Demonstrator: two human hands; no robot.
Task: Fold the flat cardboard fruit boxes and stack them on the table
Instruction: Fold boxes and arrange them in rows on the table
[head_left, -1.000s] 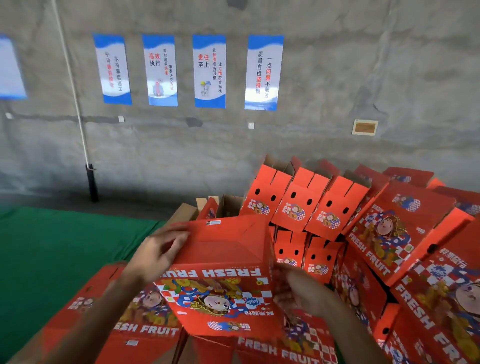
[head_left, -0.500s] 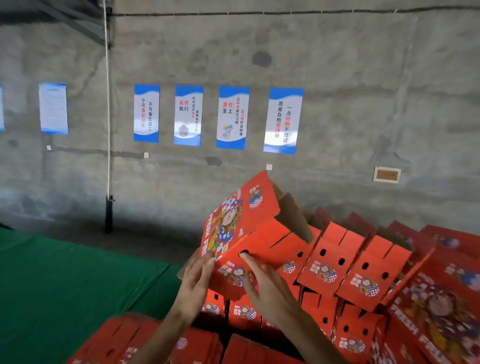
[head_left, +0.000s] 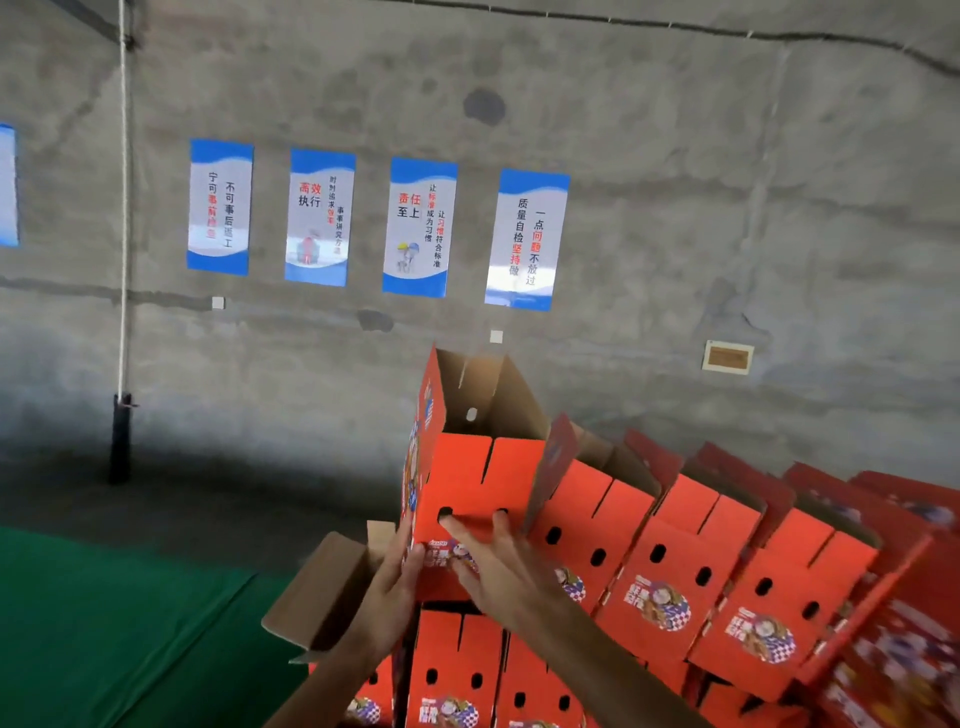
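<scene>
On top of the stack of red boxes, both hands press a folded box. Left hand lies flat-fingered against its side; right hand spreads straight fingers across its front.

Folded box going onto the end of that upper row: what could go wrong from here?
1. The folded box stands taller than its tilted neighbours; it may tip off the row's left end.
2. The left hand and right hand only press flat on its sides, so it could slip.
3. Its open top flaps may snag the neighbour's raised flap.
</scene>
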